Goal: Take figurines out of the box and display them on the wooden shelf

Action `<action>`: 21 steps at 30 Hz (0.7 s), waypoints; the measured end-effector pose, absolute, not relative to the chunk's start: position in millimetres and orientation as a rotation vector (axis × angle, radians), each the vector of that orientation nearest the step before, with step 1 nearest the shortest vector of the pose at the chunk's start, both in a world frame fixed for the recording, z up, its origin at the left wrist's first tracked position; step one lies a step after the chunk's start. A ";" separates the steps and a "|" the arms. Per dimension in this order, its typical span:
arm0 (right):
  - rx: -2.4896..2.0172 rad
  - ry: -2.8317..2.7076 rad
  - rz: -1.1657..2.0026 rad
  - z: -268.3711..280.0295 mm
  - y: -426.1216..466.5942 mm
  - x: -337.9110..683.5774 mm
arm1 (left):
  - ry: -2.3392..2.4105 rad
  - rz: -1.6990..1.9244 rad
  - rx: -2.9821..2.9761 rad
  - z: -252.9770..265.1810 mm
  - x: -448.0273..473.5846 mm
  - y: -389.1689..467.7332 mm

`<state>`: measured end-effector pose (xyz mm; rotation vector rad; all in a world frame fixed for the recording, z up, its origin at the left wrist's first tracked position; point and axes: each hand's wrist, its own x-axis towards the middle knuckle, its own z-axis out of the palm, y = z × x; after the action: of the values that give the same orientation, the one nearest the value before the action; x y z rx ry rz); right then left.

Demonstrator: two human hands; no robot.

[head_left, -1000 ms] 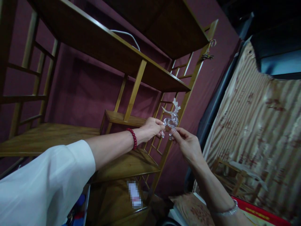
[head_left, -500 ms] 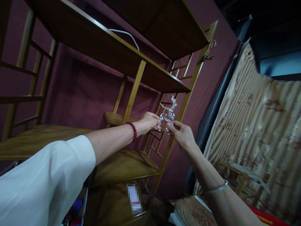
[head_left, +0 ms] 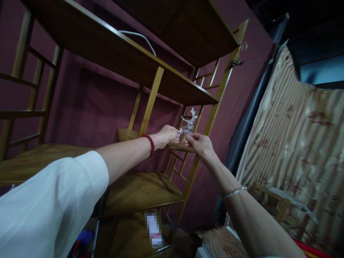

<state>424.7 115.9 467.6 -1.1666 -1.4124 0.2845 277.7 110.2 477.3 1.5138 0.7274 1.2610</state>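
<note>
A clear glass-like deer figurine (head_left: 186, 128) with branching antlers stands upright between my two hands. My left hand (head_left: 170, 135), with a red bead bracelet (head_left: 152, 144) at the wrist, pinches the figurine low on its left side. My right hand (head_left: 200, 143) has thumb and fingers closed on its lower right side. Just under both hands runs the small middle shelf (head_left: 181, 147) of a wooden display rack. Whether the figurine's feet touch that board I cannot tell, since my fingers cover part of its legs.
An upper shelf board (head_left: 177, 84) spans above my hands, with a slim wooden post (head_left: 152, 102) left of them. A white cable (head_left: 138, 34) lies on that upper board. Below sits a lower shelf (head_left: 142, 190). A striped curtain (head_left: 292, 136) hangs at the right.
Both hands have carried the figurine slightly left and farther in over the small middle shelf. My right forearm has shifted left, and the view has moved a little.
</note>
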 end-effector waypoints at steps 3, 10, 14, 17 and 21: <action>-1.190 -1.408 0.286 469.0 121.9 423.9 | 0.702 1.248 1.519 477.2 281.3 113.4; -1.175 -1.433 0.249 469.6 133.1 429.6 | 0.665 1.284 1.524 476.2 293.2 127.4; -1.188 -1.438 0.249 472.0 140.0 432.1 | 0.649 1.235 1.569 476.0 298.7 134.5; -1.211 -1.429 0.260 473.1 144.4 432.3 | 0.647 1.233 1.614 476.2 301.7 140.5; -1.218 -1.414 0.273 473.4 148.3 433.2 | 0.638 1.265 1.629 476.6 303.9 146.8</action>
<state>433.2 148.3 473.4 -1.2182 -1.4137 0.2734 303.9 146.8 476.6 1.6286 0.6385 1.2651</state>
